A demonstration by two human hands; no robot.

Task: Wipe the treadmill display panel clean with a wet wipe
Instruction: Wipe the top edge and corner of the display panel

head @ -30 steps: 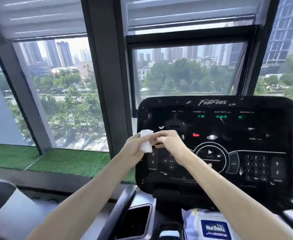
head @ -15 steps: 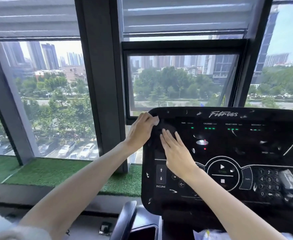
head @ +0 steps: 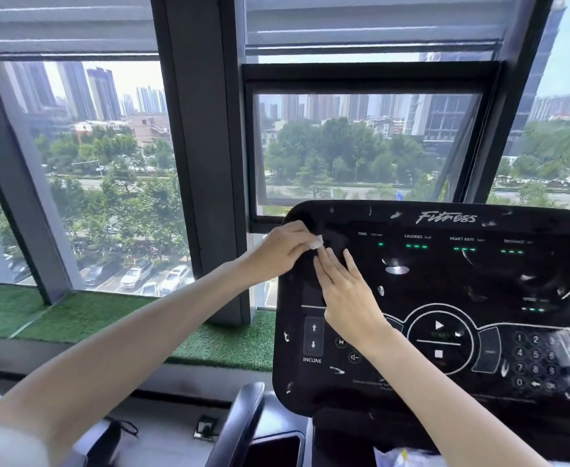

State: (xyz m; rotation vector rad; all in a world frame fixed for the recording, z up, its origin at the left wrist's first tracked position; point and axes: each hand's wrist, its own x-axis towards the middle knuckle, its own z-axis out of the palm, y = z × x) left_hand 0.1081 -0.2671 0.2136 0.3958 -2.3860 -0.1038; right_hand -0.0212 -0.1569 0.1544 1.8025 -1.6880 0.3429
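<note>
The black treadmill display panel [head: 479, 281] fills the right half of the view, glossy, with white smears and green readouts. My left hand [head: 280, 252] is at the panel's upper left corner, fingers closed on a small white wet wipe [head: 315, 244], of which only a corner shows. My right hand [head: 344, 291] lies flat on the panel just below and to the right, fingers stretched out, fingertips touching the wipe.
A dark window pillar [head: 202, 163] stands just left of the panel. Green artificial turf [head: 74, 315] covers the sill. A black handrail [head: 240, 429] and a phone slot [head: 273, 449] sit below the panel. A wipes pack [head: 401, 458] peeks in at the bottom.
Both hands rose from the panel's middle left to its upper left corner. The wipe, held out in the open before, is now mostly hidden under my left fingers. The view tilted up.
</note>
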